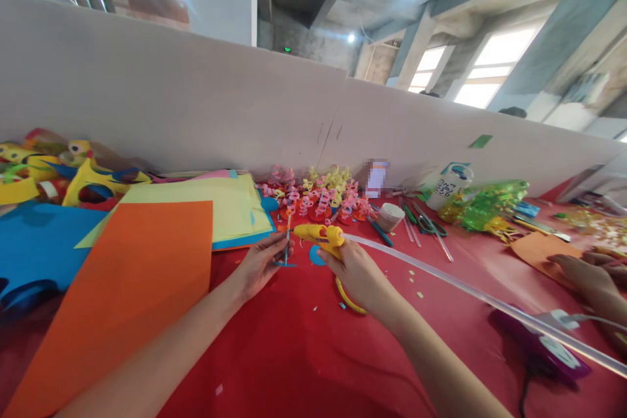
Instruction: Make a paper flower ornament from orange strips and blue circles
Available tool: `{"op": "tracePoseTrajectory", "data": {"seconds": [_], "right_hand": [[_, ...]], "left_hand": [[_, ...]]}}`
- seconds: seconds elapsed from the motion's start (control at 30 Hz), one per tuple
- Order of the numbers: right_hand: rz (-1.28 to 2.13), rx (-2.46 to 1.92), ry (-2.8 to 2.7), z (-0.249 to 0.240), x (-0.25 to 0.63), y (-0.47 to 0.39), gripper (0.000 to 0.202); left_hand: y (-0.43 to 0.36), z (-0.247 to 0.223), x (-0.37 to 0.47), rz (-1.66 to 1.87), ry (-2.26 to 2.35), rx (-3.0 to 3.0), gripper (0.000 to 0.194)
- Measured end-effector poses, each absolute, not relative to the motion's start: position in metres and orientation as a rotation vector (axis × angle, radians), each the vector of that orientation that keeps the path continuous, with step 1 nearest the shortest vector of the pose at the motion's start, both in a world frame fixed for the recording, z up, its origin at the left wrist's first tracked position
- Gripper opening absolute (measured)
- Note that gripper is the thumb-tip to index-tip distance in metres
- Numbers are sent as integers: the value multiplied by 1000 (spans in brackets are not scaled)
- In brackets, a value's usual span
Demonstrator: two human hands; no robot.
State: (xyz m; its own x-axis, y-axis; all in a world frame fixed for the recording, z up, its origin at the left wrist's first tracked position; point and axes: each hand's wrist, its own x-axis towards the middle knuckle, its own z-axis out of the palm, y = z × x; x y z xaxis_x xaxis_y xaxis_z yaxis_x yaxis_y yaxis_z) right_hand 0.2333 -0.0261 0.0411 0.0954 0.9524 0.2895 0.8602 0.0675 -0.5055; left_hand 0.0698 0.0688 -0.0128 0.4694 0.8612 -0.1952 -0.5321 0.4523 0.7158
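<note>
My left hand [262, 266] is closed on a thin upright stick [288, 230] with a flat blue piece [285, 265] at its lower end. A yellow glue gun [321, 234] is gripped in my right hand [361, 269]. Its nozzle points left, close to the stick; whether they touch I cannot tell. From the gun's back a long clear glue stick [455, 273] runs off to the lower right. Just behind my hands stand several curly pink and yellow paper pieces [323, 196]. A blue paper disc [317, 255] lies beneath the gun, and a curved yellow band [349, 299] lies below my right hand.
Orange foam sheet [171, 261] and pale yellow sheets [235, 202] are stacked at left, near yellow masks [88, 183]. Scissors [431, 222], a roll of tape [390, 215] and a white cup [450, 184] stand right. Another person's hand [588, 271] touches orange paper [543, 255]; a purple power strip [543, 346] lies nearer.
</note>
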Motion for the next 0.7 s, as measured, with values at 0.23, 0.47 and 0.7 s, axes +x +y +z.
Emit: {"op": "tracePoseTrajectory", "data": {"seconds": [0.23,0.47,0.7], "right_hand": [[175,-1864,-1803,43,233,-26,16],[185,-1876,-1812,47,232,-28,16],[269,-1791,-1730,51,242,-29,17]], "left_hand": [[69,-13,70,921,605,635,14],[69,-12,70,921,619,628,14],[69,-12,71,939,626,623,14]]}}
